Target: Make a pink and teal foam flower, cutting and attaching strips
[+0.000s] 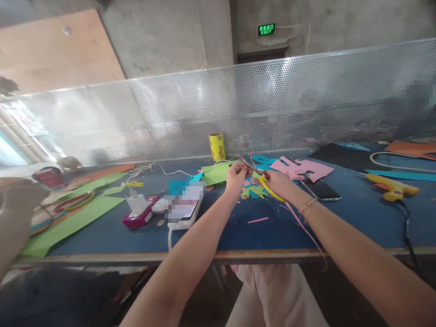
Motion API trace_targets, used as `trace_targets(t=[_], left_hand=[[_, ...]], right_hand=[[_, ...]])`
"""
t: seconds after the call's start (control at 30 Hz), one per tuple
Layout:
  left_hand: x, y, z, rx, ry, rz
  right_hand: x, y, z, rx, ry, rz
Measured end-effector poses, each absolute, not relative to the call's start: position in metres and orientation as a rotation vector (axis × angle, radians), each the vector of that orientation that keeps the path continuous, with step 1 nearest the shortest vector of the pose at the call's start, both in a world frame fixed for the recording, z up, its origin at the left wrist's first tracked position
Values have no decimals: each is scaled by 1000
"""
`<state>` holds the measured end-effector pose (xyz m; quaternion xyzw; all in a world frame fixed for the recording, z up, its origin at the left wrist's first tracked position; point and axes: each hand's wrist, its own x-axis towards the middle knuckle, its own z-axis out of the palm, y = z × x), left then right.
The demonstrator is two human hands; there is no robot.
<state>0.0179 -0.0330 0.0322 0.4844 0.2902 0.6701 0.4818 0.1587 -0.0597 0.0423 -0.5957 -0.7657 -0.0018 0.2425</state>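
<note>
Cutting seems the step in hand: the right hand (279, 181) wraps the yellow-handled scissors (271, 192) above the paper scraps (255, 192), and the left hand (237, 175), fingertips pressed together, pinches what looks like a thin pink strip (243, 160), blurred at the blades. The next snip calls for holding that strip steady. Beyond, a green sign (266, 30) reads "EXIT" below 安全出口; the yellow roll (217, 147) has print too small to read.

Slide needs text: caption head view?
Right hand holds yellow-handled scissors beside the left hand, over colored paper scraps on a blue tabletop.
</note>
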Motion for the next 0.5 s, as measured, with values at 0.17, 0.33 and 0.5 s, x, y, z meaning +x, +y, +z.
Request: trace_targets(t=[0.17,0.33,0.5], left_hand=[[18,-32,32,1174,736,1614],[18,-33,32,1180,752,1591],[18,-33,34,1184,764,1580]], right_hand=[[159,-57,41,-1658,-2100,-49],[160,-55,39,-1663,-2123,-77],[160,-56,40,-1668,-2122,-73]])
